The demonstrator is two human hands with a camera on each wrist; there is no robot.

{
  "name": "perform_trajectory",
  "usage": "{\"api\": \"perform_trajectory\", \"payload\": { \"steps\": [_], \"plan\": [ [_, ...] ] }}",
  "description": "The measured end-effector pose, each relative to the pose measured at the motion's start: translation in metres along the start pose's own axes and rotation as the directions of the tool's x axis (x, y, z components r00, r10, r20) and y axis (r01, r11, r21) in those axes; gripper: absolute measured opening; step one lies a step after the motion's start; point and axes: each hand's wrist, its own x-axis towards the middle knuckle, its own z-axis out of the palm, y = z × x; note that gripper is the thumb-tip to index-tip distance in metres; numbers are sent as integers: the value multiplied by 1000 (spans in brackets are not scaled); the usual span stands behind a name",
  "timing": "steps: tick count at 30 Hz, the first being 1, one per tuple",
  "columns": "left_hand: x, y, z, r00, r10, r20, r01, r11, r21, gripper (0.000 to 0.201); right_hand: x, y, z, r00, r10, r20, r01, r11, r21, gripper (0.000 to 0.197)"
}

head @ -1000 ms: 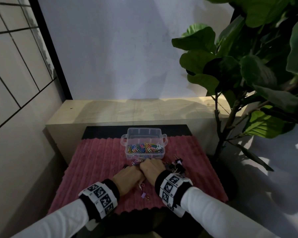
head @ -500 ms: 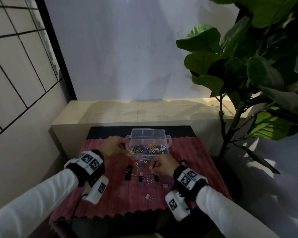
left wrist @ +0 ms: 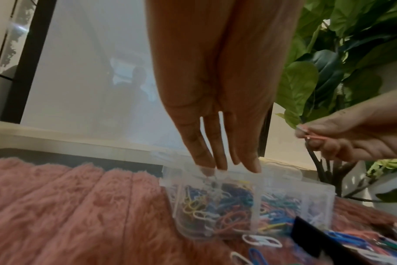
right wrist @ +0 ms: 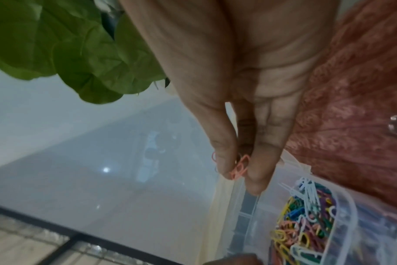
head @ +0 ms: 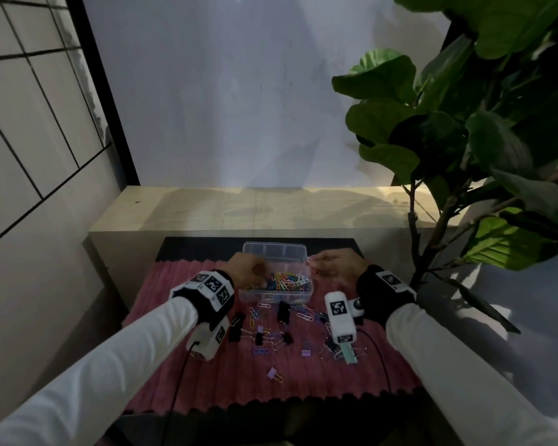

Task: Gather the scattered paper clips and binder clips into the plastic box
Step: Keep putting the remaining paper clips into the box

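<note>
The clear plastic box point(head: 276, 292) sits at the back of the pink mat, holding a heap of coloured paper clips point(head: 285, 280). My left hand point(head: 258, 270) hangs over the box's left part with straight fingers point(left wrist: 206, 157) pointing down and nothing in them. My right hand point(head: 313, 263) hovers at the box's right rim and pinches pink paper clips point(right wrist: 239, 168) between thumb and fingertips. Loose paper clips point(head: 305, 317), black binder clips point(head: 284, 312) and a purple binder clip point(head: 273, 375) lie scattered on the mat in front of the box.
The ribbed pink mat point(head: 174, 317) lies on a dark surface below a pale wooden ledge point(head: 239, 207). A big leafy plant point(head: 464, 140) stands close on the right, its stem beside my right wrist. A tiled wall closes off the left.
My right hand rose from the mat in front of the box to its right rim with pink clips. My left hand shifted from the box's left handle to above its contents.
</note>
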Motion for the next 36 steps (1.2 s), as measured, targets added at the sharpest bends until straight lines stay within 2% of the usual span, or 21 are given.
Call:
{"api": "perform_trajectory", "payload": {
  "steps": [2,4,7,8,10,12,14,16,18,19,21,25,30,32,36],
  "plan": [
    [-5,2,1,998,64,2,-64,996,57,32,9,0,2,998,-18,-61,14,998,-67,20],
    [-13,3,1,985,143,-98,-139,989,42,28,18,-1,7,995,-25,-93,9,986,-164,28],
    [-28,0,4,954,181,-241,-193,981,-29,16,27,-3,19,998,-20,-59,-3,928,-373,25],
    [-32,-2,6,956,193,-219,-203,979,-23,15,28,-3,23,999,-29,-38,7,875,-483,25],
    [-41,-6,12,974,222,-50,-221,975,33,16,26,-3,28,995,-90,-50,34,747,-664,23],
    [-43,-11,20,976,202,83,-211,970,120,19,18,1,29,979,-184,-89,65,692,-719,17],
    [-41,-18,29,979,188,78,-200,962,188,22,5,9,25,973,-225,-57,97,618,-780,17],
    [-41,-19,39,979,188,80,-203,939,276,33,-11,19,21,987,-136,84,140,484,-864,17],
    [-41,-17,49,977,179,114,-209,903,376,45,-22,29,18,978,-50,200,205,332,-921,21],
    [-42,-15,53,976,180,121,-214,886,412,48,-24,35,18,973,-40,229,231,260,-938,24],
    [-41,-13,58,976,183,120,-218,873,436,49,-24,44,20,968,-40,248,251,175,-952,29],
    [-37,-18,59,982,150,115,-182,911,370,49,-25,56,31,964,-41,263,267,127,-955,38],
    [-39,-14,55,984,130,122,-167,912,375,42,-30,69,41,932,-131,337,348,68,-935,28],
    [-39,-13,55,985,127,117,-162,914,371,38,-34,68,42,928,-157,337,354,98,-930,21],
    [-38,-18,54,987,128,97,-156,909,385,30,-34,58,35,938,-64,342,347,248,-905,21]
  ]
}}
